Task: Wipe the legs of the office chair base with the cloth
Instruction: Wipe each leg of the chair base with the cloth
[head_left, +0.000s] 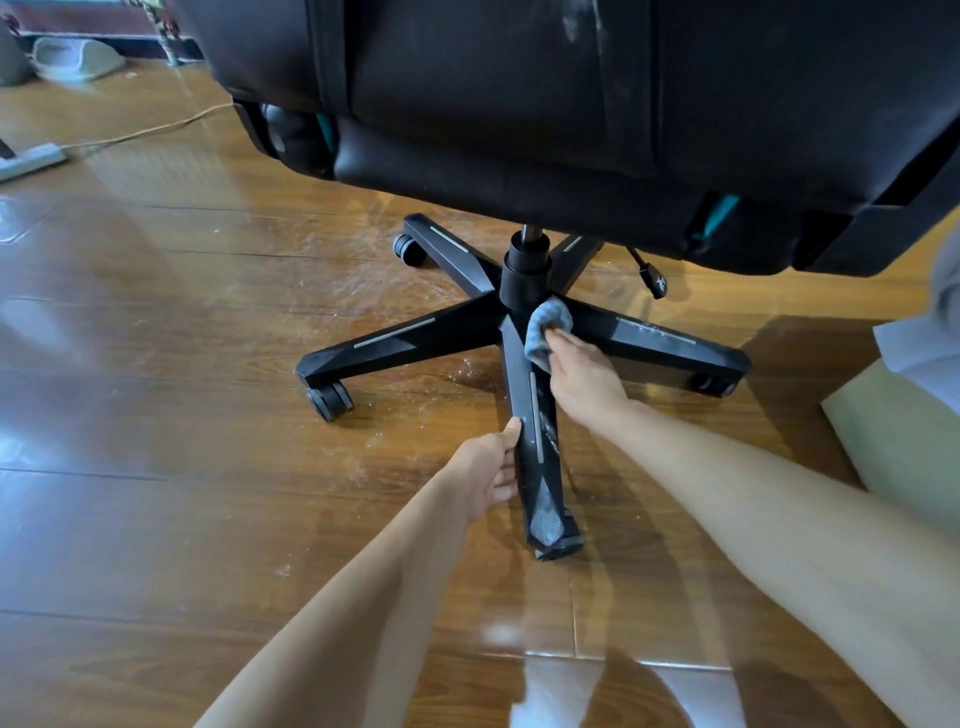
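The black five-legged chair base (415, 338) stands on the wooden floor under the black seat (571, 104). One dusty leg (540, 457) points straight toward me. My left hand (491, 467) grips that leg's left side about halfway along, thumb on top. My right hand (584, 379) holds a bunched blue-grey cloth (548, 325) against the hub, where the near leg meets the right leg (665, 338). The right leg shows pale scuffs and dust.
Dust and white specks lie on the floor (208, 415) around the casters (330, 400). A height lever (649, 270) hangs under the seat. A slipper (78, 57) and a power strip (31, 158) with its cable lie far left. A pale cushion-like object (904, 431) sits at the right.
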